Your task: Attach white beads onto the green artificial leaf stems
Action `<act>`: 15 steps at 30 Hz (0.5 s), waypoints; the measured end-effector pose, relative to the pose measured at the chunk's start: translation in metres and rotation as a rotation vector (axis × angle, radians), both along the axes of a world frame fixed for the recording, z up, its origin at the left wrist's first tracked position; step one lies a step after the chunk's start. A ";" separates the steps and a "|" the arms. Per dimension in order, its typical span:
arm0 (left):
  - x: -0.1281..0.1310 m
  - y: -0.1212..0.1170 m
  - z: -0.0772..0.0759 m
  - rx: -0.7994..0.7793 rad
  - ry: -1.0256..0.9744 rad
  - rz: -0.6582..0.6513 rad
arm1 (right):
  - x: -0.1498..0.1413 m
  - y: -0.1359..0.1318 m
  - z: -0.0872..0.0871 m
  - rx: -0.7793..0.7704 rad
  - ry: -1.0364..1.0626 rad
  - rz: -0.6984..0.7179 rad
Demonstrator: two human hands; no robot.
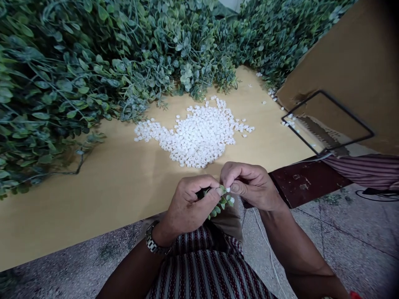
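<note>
Just off the table's front edge, my left hand [193, 203] pinches a small artificial leaf sprig [222, 203] between thumb and forefinger. Its green leaves hang below my fingers, and a white bead-like piece shows on one of them. My right hand [254, 185] meets the left at the sprig's top, closed in a pinch on a small white bead-like piece [227, 189]. Whether that piece is fitted on the stem I cannot tell. Beyond both hands lies a loose pile of white bead-like pieces [201, 135].
Artificial greenery [124, 54] is heaped along the back and left of the tan table [124, 187]. At right, a cardboard sheet [349, 74] leans behind a black wire frame [346, 109]. A white cord [264, 241] runs down beside my right forearm.
</note>
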State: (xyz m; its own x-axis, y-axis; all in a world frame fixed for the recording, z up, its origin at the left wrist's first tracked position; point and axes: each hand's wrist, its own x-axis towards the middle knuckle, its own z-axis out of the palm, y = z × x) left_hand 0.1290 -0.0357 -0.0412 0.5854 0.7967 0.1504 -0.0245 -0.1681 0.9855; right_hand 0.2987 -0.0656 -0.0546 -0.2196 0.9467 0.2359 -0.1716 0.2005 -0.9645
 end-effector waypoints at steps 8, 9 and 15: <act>0.002 -0.002 0.001 -0.005 0.059 0.031 | 0.003 -0.001 -0.001 0.006 -0.015 -0.004; 0.002 -0.002 0.001 -0.005 0.066 0.033 | 0.003 -0.001 -0.001 0.010 -0.018 -0.006; 0.003 -0.003 0.002 0.005 0.069 0.040 | 0.006 -0.002 -0.001 0.027 -0.079 -0.016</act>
State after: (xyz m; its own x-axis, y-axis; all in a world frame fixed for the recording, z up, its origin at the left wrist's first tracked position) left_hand 0.1321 -0.0384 -0.0390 0.5623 0.8189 0.1153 0.0501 -0.1728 0.9837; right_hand 0.3046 -0.0679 -0.0559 -0.2234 0.9438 0.2435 -0.0922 0.2283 -0.9692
